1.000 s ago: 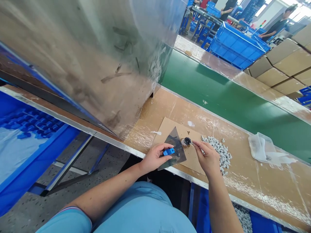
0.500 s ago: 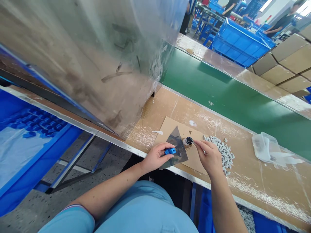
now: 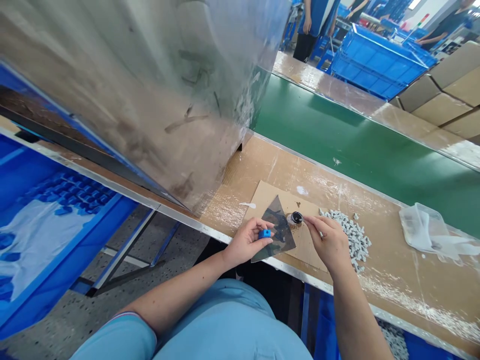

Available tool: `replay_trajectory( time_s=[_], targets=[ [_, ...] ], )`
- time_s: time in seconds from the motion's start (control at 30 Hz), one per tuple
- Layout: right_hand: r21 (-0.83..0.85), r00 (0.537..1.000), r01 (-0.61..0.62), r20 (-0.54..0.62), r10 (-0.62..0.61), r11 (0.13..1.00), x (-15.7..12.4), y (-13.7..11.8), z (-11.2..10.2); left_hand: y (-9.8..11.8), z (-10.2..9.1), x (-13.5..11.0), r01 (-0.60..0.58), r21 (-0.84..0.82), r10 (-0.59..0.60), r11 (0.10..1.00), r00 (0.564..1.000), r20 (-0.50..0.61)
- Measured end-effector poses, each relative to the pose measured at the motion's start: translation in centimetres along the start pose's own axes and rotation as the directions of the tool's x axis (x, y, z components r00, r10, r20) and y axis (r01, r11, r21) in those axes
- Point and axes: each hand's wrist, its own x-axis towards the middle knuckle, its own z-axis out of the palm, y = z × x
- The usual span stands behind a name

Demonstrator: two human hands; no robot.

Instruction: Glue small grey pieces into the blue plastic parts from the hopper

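My left hand (image 3: 245, 242) is closed on a small blue plastic block (image 3: 264, 233), gripped between thumb and fingers above a dark, flat, smeared sheet (image 3: 278, 212). Close to the rim of a small jar (image 3: 291, 220) with a black top or black contents, my right hand (image 3: 333, 245) pinches a thin stick (image 3: 304, 219). The stick's far end cannot be made out against the black. Sheet and jar rest on a piece of cardboard (image 3: 309, 250). Just right of the right hand lies a heap of small grey parts (image 3: 358, 237).
A clear plastic tub (image 3: 416, 232) stands at the right. Behind the bench runs a green conveyor belt (image 3: 318, 120). A large cloudy panel (image 3: 150, 100) leans in from upper left. Blue parts fill a blue bin (image 3: 112, 220) at left. People stand beyond, near a blue crate (image 3: 378, 60).
The blue block has turned a little in my left hand, showing a different face. My right hand stays at the jar. The whole view has shifted slightly, and a person shows more fully behind the belt.
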Motion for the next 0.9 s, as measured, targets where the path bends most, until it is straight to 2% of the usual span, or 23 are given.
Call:
replay_trajectory(
  time_s=[0.1, 0.23, 0.37, 0.5, 0.6, 0.7, 0.8, 0.9],
  targets=[
    [0.043, 0.995, -0.1, -0.011, 0.101, 0.994, 0.1, -0.3, -0.1, 0.6, 0.2, -0.2, 0.07, 0.018, -0.07, 0.997, 0.998, -0.007],
    [0.131, 0.981, -0.19, -0.026, 0.195, 0.973, 0.3, -0.3, -0.2, 2.0, 0.2, -0.5, 0.169, 0.117, -0.176, 0.979, 0.983, 0.057],
    [0.191, 0.975, -0.218, -0.007, 0.224, 0.957, 0.4, -0.3, -0.2, 2.7, 0.5, -0.4, 0.242, 0.054, -0.246, 0.969, 0.966, 0.082],
    [0.236, 0.965, -0.258, 0.009, 0.263, 0.937, 0.4, -0.3, -0.1, 2.2, 1.0, 0.0, 0.222, -0.068, -0.218, 0.973, 0.974, 0.065],
    [0.292, 0.947, -0.314, 0.027, 0.32, 0.903, 0.3, -0.2, 0.0, 1.6, 1.2, 0.3, 0.153, -0.062, -0.152, 0.986, 0.988, 0.016],
    [0.382, 0.901, -0.423, 0.076, 0.428, 0.822, 0.2, 0.0, 0.1, 1.1, 1.3, 0.7, 0.108, -0.011, -0.109, 0.994, 0.994, -0.015],
    [0.491, 0.829, -0.536, 0.153, 0.538, 0.687, 0.1, 0.1, 0.1, 0.7, 1.5, 1.0, 0.118, -0.016, -0.119, 0.993, 0.992, -0.033],
    [0.588, 0.793, -0.57, 0.211, 0.572, 0.574, 0.0, -0.2, -0.3, 0.3, 1.9, 1.2, 0.114, -0.013, -0.115, 0.993, 0.992, -0.052]
  ],
)
